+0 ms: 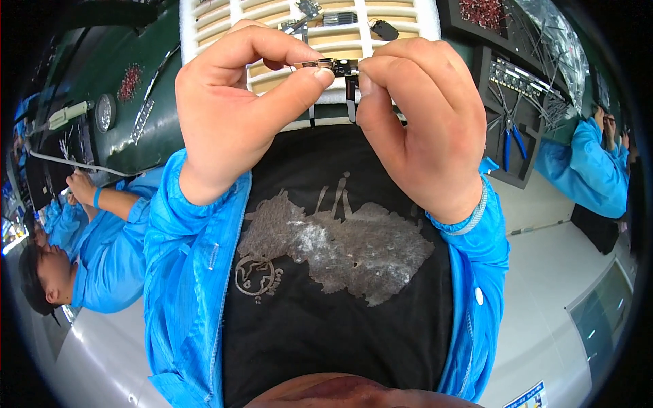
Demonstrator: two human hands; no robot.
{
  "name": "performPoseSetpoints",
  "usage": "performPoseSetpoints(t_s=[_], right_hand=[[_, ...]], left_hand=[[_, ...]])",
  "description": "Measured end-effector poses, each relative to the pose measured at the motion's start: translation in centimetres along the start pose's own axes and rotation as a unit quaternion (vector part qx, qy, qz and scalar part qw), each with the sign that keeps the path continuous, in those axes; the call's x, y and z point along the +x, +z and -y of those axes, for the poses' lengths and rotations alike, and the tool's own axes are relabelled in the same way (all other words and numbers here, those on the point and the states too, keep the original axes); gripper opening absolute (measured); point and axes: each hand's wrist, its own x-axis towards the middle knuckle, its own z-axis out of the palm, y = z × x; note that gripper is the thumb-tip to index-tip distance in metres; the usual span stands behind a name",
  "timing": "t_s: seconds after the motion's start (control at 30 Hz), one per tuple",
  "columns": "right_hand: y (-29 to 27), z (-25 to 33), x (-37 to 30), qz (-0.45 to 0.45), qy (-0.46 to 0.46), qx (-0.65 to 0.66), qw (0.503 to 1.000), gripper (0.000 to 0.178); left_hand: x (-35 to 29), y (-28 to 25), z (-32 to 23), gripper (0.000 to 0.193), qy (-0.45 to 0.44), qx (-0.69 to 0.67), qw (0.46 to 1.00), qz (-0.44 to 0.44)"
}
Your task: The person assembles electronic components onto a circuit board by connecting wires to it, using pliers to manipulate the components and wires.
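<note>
Smooth black held part (345, 66), matt cloth shirt (333, 340), glossy green tabletop (163, 105)

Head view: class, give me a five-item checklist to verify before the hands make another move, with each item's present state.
1. Small dark part held on both sides: ok; left hand and right hand pinch its opposite ends.
2. Part's ends visible for inspection: not ok; fingertips cover them.
3. Black strip below the part firmly joined: cannot tell.
4. Hands free of tools: ok; blue-handled pliers lie in the dark tray at right.
5. Slotted rack free of other pieces: not ok; several lie on it.
</note>
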Motion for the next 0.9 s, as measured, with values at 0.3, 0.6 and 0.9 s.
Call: performPoseSetpoints(t_s=[0.3, 0.6, 0.9], right_hand=[[0.4, -0.3, -0.3, 0.017, 0.017, -0.012, 1.0, 0.019], [0.8, -0.4, 0.1, 0.023, 0.05, 0.045, 0.997, 0.018], [0.5, -0.8, -0.2, -0.035, 0.181, 0.132, 0.974, 0.034]], left_hand=[[0.1, 0.2, 0.5, 0.014, -0.04, -0.015, 0.999, 0.011], [1.9, -1.2, -1.1, 0.013, 0.007, 0.129, 0.987, 0.093], [13.4, -6.7, -1.8, 0.012, -0.134, 0.041, 0.986, 0.095]])
